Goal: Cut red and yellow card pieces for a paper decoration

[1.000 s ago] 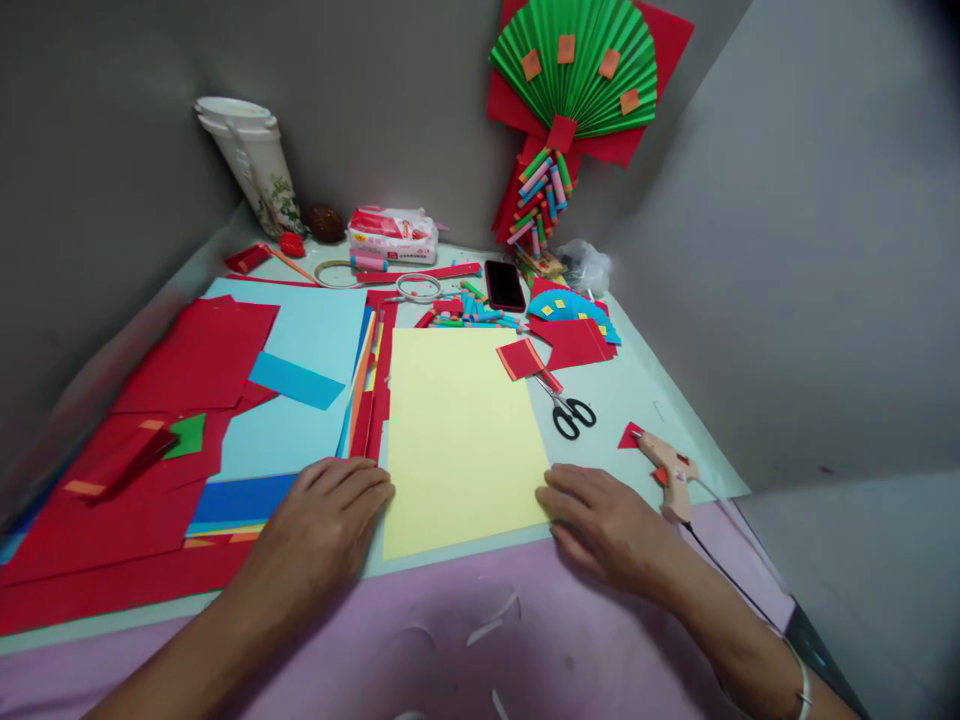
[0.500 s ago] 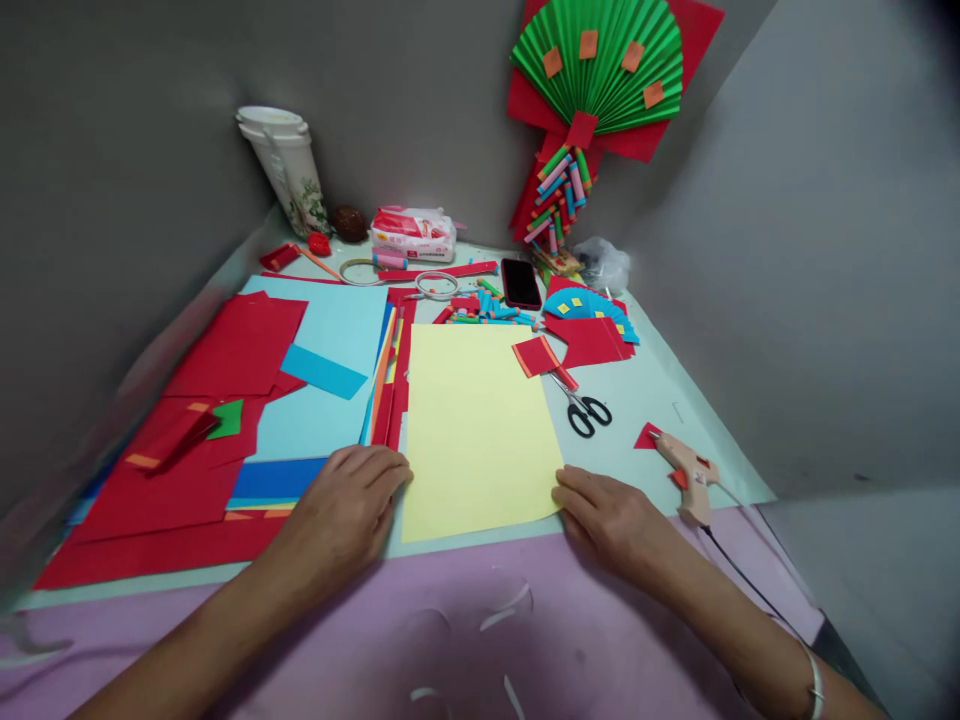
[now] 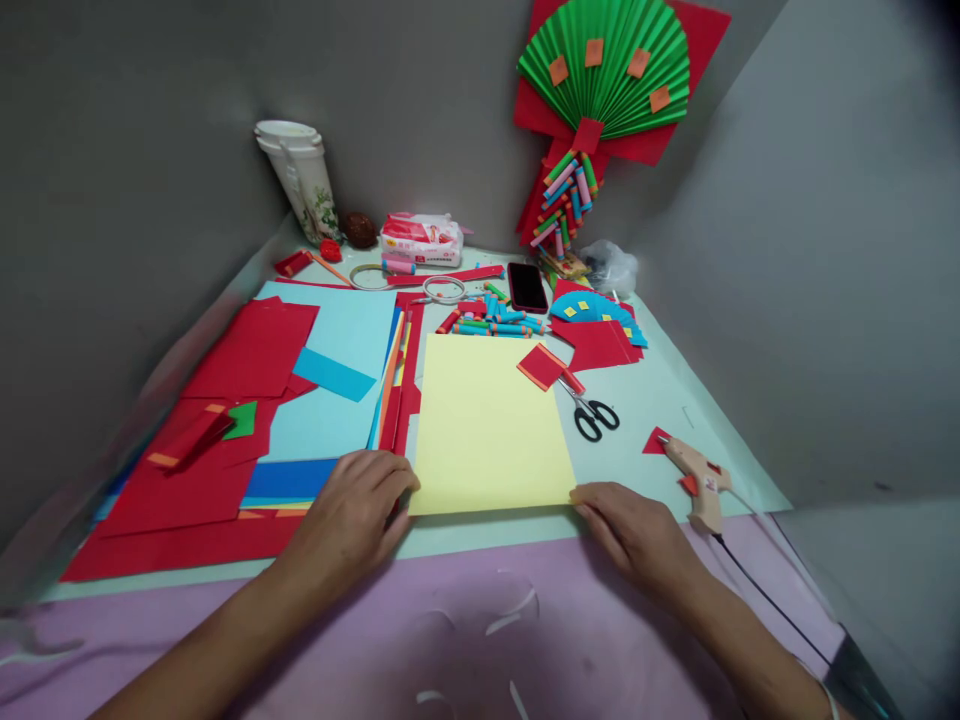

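Observation:
A pale yellow paper sheet (image 3: 487,425) lies flat in the middle of the table. My left hand (image 3: 356,515) rests at its near left corner, fingers curled with the tips touching the sheet's edge. At the near right corner my right hand (image 3: 634,530) lies with its fingers together and their tips against the edge. Neither hand has lifted the paper. A small red folded piece (image 3: 543,366) sits on the sheet's far right corner.
Red and blue paper sheets (image 3: 300,400) are stacked to the left. Black scissors (image 3: 592,412) and a glue gun (image 3: 697,480) with its cord lie to the right. A phone (image 3: 526,287), rolled paper tubes (image 3: 491,318), a cup (image 3: 300,180) and a green paper fan (image 3: 604,65) stand at the back.
Both hands have slid along the sheet's near edge toward its corners. The sheet's near edge now looks shorter and straighter. The view has shifted slightly.

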Demonstrator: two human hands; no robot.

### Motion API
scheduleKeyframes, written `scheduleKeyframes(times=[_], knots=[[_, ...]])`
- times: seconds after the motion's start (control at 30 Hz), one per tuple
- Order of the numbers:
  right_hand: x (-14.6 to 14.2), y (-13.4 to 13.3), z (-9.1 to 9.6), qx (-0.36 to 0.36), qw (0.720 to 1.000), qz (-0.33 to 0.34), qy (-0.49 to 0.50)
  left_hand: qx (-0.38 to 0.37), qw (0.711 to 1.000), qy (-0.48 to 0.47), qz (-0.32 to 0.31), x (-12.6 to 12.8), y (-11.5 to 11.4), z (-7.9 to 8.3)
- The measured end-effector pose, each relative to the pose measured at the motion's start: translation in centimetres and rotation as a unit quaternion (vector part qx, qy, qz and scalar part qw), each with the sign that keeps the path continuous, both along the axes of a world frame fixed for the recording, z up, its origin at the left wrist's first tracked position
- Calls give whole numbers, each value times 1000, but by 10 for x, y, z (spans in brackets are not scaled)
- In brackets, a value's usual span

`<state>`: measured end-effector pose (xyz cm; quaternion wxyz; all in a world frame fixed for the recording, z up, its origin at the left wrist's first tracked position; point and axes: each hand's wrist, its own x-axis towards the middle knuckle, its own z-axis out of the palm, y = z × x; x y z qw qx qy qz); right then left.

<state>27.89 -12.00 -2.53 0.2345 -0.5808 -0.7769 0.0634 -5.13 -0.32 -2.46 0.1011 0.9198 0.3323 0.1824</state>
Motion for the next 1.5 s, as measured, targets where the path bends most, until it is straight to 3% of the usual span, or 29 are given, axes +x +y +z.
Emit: scheduleKeyframes(times=[0.23,0.4,0.73,0.9,1.07,1.23,1.5], knots=[[5,-7,2,-33,999,34,19,49,998,-27,7,0,-3,-7],[8,-8,-6,-71,995,1,75,60,998,-32,7,1,-5,-4],[0,3,-15,-1,990,14,137,82,996,-28,9,0,-6,-1],[-3,3,-13,-54,983,-40,169,84,995,1,47,-1,-13,-2],[-9,6,-8,-120,967,-103,201,25,996,34,72,-1,-12,-4],[-14,10,-8,-133,957,-169,196,-39,993,46,100,3,-5,-4],[-17,18,-10,-151,952,-230,136,-50,991,47,112,6,-3,-4]])
